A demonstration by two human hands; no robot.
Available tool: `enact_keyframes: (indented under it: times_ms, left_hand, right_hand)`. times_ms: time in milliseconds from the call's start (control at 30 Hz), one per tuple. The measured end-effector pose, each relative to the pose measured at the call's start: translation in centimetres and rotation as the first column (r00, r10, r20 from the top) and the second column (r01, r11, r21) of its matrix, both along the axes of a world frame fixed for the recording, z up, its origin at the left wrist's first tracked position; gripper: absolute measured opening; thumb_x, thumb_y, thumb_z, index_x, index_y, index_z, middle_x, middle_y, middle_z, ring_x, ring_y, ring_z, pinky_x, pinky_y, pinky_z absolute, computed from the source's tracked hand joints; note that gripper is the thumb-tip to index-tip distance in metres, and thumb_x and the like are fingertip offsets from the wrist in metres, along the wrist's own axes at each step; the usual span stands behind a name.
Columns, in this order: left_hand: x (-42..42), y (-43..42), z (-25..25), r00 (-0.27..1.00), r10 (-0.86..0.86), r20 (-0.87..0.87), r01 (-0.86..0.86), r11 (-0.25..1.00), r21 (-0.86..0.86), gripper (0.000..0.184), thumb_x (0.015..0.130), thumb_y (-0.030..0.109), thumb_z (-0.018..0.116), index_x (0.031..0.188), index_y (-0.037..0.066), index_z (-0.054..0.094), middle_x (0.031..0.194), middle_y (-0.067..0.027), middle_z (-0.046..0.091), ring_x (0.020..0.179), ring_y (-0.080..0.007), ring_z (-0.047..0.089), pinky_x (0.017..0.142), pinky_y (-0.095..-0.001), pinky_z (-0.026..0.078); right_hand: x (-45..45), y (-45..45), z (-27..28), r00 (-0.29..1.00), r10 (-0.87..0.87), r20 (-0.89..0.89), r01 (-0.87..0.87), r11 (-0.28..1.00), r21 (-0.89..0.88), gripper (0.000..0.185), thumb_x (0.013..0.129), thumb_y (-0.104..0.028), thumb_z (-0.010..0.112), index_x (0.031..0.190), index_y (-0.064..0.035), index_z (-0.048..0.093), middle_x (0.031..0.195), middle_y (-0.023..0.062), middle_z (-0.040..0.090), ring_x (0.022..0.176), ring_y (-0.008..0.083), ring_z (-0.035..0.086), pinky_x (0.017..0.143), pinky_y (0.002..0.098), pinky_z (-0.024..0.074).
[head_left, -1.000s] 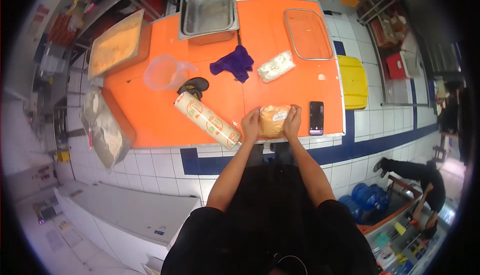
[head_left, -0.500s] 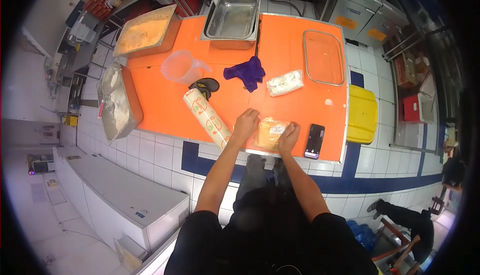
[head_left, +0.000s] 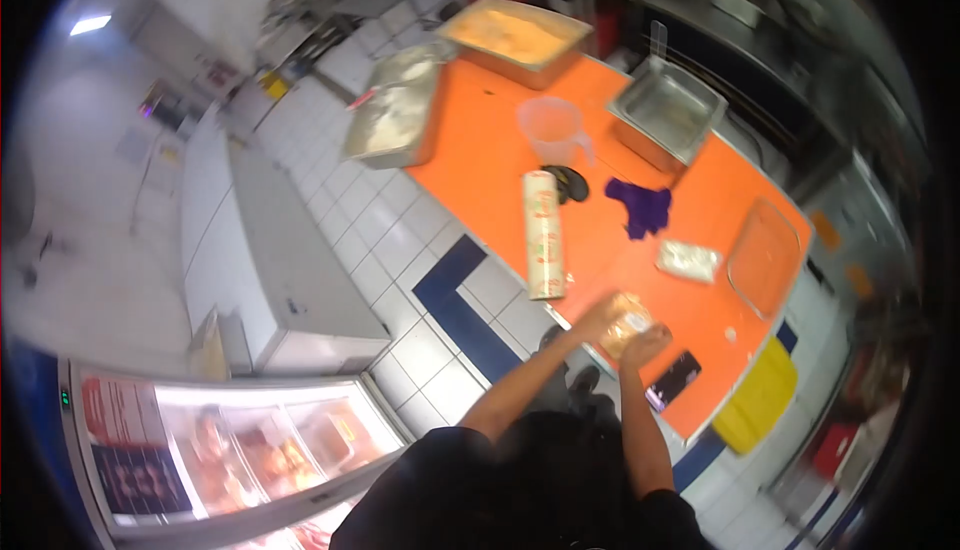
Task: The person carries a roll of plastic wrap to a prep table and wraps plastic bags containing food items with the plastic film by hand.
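Note:
A clear plastic bag with orange-yellow food inside and a white label (head_left: pixel 628 322) is between my hands at the near edge of the orange table (head_left: pixel 490 175). My left hand (head_left: pixel 597 318) is closed on the bag's left side. At its right side, my right hand (head_left: pixel 645 347) grips the bag with bent fingers; motion blur softens the fingertips. Beyond my left hand lies a printed roll of plastic film (head_left: pixel 543 235). A black phone (head_left: pixel 673 382) rests just right of my right hand, and a white wrapped packet (head_left: pixel 689 261) lies farther back.
A purple cloth (head_left: pixel 638 207), a clear jug (head_left: pixel 552 128) and a dark object (head_left: pixel 570 186) sit mid-table. Steel pans hold orange crumbs (head_left: pixel 515 35) and white powder (head_left: pixel 392 128). Another steel pan (head_left: pixel 668 108) stands behind. A lit display freezer (head_left: pixel 250 450) is at lower left.
My view has turned left and tilted, so the table now appears farther right and the lit freezer has come into sight. Both hands still hold the bag.

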State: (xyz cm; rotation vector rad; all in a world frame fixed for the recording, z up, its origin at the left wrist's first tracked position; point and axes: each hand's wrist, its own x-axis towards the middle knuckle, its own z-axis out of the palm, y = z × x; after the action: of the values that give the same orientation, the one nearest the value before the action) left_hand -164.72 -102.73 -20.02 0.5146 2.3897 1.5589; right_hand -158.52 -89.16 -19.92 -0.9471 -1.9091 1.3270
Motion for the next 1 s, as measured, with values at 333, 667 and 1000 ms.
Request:
enact_keyframes:
  times_ms: [333,667,1000]
  left_hand:
    - [1.1,1.5,7.9,0.972,0.158,0.173,-0.110,0.960,-0.257,0.098,0.090,0.062,0.063,0.157,-0.001,0.028,0.150,-0.0287,0.045,0.137,-0.0417,0.047,0.112,-0.0599,0.035]
    - [0.0,-0.8,13.0,0.911,0.031,0.411,-0.057,0.997,0.050,0.111,0.088,0.066,0.063,0.160,-0.002,0.016,0.160,-0.0282,0.033,0.148,-0.0392,0.036,0.119,-0.0524,0.031]
    - [-0.6,-13.7,16.7,0.922,-0.095,0.374,-0.144,0.815,0.562,0.067,0.101,0.044,0.060,0.149,0.005,0.035,0.149,-0.0158,0.045,0.138,-0.0284,0.046,0.114,-0.0447,0.039]
  right_hand:
    - [-0.8,-0.6,5.3,0.983,0.121,0.139,-0.097,0.981,-0.170,0.063,0.106,-0.047,0.051,0.131,0.0108,0.043,0.124,0.0331,0.050,0.113,0.0447,0.055,0.097,0.0528,0.0479]
    - [-3.4,0.9,4.5,0.941,0.209,0.265,-0.189,0.977,-0.100,0.077,0.100,-0.060,0.056,0.133,0.0084,0.046,0.126,0.0325,0.055,0.114,0.0465,0.060,0.094,0.0523,0.0526]
    - [-4.5,-3.4,11.7,0.920,0.365,0.140,-0.387,0.901,0.193,0.055,0.105,-0.038,0.049,0.131,0.0106,0.053,0.112,0.0247,0.065,0.098,0.0352,0.064,0.088,0.0458,0.0546]
